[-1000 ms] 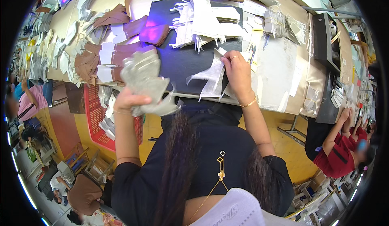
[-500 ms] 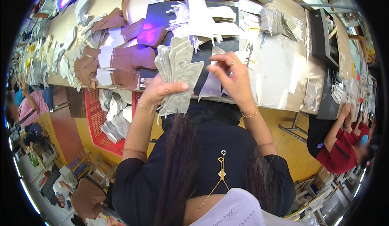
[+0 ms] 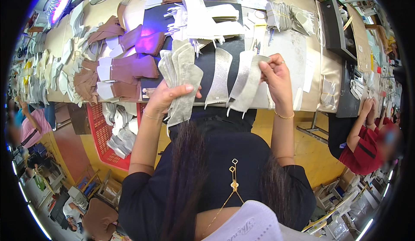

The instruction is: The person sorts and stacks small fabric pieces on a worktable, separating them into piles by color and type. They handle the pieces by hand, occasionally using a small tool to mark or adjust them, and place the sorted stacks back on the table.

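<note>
My left hand grips a fanned stack of grey cut fabric pieces, thumb across the front. Between the thumb and fingers of my right hand is the top end of a single grey fabric piece, which hangs slanting with loose threads at its lower end. Behind it, partly covered, a pale piece lies at the table's front. Another light grey piece lies flat on the black mat, between my hands. Farther back on the mat rests a crossed pile of whitish pieces.
Stacks of brown and white pieces lie left of the mat. Tied grey bundles sit at the back right, near a dark open box. A red basket with pale pieces stands below the table's left edge. A co-worker in red sits at right.
My right hand has moved right and now holds one grey piece, having been empty near the stack. Two pale pieces now show at the table's front. The view has shifted slightly.
</note>
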Tool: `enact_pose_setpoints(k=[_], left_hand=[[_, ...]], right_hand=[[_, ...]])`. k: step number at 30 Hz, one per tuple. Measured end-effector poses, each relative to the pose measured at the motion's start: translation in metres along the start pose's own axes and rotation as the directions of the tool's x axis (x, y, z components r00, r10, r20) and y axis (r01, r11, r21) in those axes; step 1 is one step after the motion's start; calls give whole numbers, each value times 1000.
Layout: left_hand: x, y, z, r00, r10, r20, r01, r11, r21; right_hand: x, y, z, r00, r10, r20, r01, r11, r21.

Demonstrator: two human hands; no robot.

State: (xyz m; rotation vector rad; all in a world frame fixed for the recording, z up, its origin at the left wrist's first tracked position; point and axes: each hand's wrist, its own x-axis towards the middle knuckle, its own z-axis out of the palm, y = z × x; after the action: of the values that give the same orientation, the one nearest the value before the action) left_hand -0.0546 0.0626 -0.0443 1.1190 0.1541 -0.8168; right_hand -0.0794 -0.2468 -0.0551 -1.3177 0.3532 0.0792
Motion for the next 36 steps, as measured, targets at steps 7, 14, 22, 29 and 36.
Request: enact_pose_setpoints(k=[7, 14, 22, 29, 36], left_hand=[[5, -8, 15, 999, -51, 19, 53, 984, -169], [4, -10, 20, 999, 9, -48, -11, 998, -58], [-13, 3, -9, 999, 38, -15, -39, 998, -44], [-41, 25, -41, 998, 20, -64, -14, 996, 93], [-23, 1, -10, 996, 50, 71, -43, 994, -96]], right_hand=[[-2, 10, 50, 934, -328, 139, 345, 736, -583], [-28, 1, 102, 897, -335, 289, 440, 742, -505], [-22, -3, 61, 940, 13, 340, -84, 977, 196], [0, -3, 48, 950, 183, 252, -191, 982, 7], [-6, -1, 88, 867, -447, 220, 479, 627, -615]])
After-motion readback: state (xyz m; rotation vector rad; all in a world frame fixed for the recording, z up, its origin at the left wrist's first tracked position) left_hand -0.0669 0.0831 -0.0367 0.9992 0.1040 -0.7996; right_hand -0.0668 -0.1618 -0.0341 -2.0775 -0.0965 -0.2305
